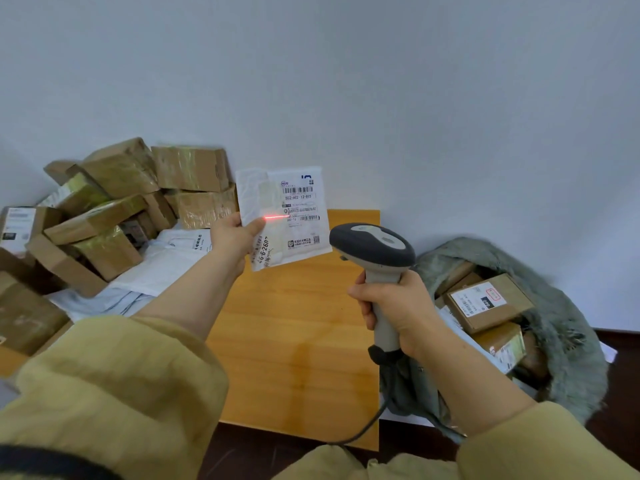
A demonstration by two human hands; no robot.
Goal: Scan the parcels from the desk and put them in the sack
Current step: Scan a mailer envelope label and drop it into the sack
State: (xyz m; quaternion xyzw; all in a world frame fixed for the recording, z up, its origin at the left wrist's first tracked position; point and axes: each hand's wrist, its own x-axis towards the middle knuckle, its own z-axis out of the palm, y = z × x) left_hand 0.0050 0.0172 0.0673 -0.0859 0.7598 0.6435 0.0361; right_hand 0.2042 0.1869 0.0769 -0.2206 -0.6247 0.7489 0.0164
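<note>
My left hand (232,237) pinches the left edge of a flat white mailer parcel (287,216) and holds it upright above the wooden desk (294,323). Its printed label faces me, and a red laser line falls across my thumb and the label's left part. My right hand (391,306) grips the handle of a grey and white barcode scanner (372,249), whose head points at the mailer. To the right of the desk stands an open grey-green sack (568,306) with several cardboard parcels (488,303) inside.
A pile of taped brown cardboard boxes (114,209) fills the desk's left and back, lying on white mailers (162,265). The scanner's dark cable (367,427) hangs past the desk's front right corner. A grey wall rises behind; dark floor shows below the desk.
</note>
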